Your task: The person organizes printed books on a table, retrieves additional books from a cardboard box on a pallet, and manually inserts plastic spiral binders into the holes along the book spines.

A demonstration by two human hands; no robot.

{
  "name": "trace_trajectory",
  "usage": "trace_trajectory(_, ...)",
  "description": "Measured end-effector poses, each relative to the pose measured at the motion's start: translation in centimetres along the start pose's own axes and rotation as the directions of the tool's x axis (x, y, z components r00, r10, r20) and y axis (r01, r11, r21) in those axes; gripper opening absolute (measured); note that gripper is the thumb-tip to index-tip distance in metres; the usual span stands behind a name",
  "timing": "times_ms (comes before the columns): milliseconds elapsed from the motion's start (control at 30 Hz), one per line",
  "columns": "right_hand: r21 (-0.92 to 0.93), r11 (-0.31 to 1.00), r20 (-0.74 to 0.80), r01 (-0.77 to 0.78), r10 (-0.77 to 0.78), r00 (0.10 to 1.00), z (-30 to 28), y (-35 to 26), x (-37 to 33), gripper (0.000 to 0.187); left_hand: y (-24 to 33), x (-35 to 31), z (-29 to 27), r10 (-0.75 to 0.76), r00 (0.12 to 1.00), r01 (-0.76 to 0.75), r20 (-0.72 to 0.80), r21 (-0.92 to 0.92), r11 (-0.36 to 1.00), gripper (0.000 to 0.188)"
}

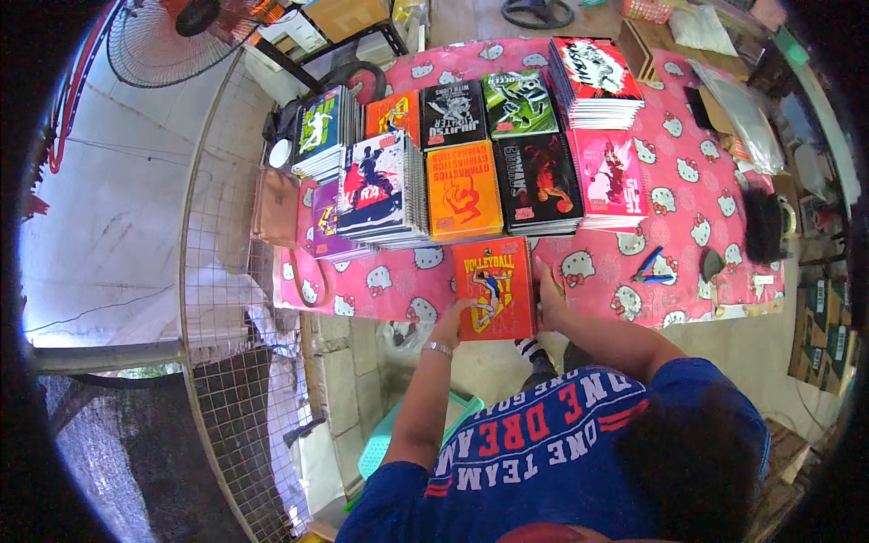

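Note:
At the table's near edge I hold a red spiral notebook [518, 312] with a yellow and blue player figure on its cover; whether more lie beneath it I cannot tell. My left hand [453, 319] grips its lower left side, thumb on the cover and fingers hidden underneath. Along the right edge, my right hand [549, 297] presses against the notebook, its fingers partly hidden. Just beyond lie an orange notebook [465, 188] and a black notebook [540, 184] with a red figure. A tall stack of white-covered notebooks [380, 185] stands to their left.
More notebook stacks fill the middle of the pink patterned tablecloth [421, 310], including a tall red-topped pile [597, 77] and a pink one [611, 176]. Blue pliers-like tool [650, 265] lies at right, near clear plastic bags [747, 118]. A wire mesh [231, 362] borders the left; a fan [181, 36] stands behind.

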State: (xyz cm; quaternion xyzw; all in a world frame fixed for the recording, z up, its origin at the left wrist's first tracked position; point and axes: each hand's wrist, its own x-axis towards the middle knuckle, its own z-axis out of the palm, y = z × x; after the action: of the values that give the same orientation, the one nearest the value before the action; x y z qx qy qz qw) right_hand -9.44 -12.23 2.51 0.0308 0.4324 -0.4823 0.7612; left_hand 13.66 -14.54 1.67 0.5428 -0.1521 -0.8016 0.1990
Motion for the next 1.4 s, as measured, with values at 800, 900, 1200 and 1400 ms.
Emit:
trace_trajectory(800,-0.075,0.813,0.390,0.577,-0.509,0.768,14.4,-17.0,-4.1,0.067,17.9,-11.0,12.3,0.816,0.491,-0.801,0.305,0.526,0.285,0.046)
trace_trajectory(900,-0.093,0.775,0.411,0.625,-0.542,0.733,21.0,-21.5,1.3,0.070,28.1,-10.1,12.4,0.672,0.710,-0.696,0.211,0.071,0.714,0.039)
trace_trajectory(1200,0.117,0.897,0.534,0.426,-0.418,0.734,34.6,-26.6,16.9,0.076,48.9,-2.3,7.6,0.579,0.787,-0.617,0.214,0.241,0.749,0.032)
trace_trajectory(1400,0.174,0.941,0.552,0.291,-0.338,0.762,35.3,-22.4,21.7,0.084,49.8,1.7,3.4,0.611,0.787,-0.588,0.086,0.402,0.701,0.042)
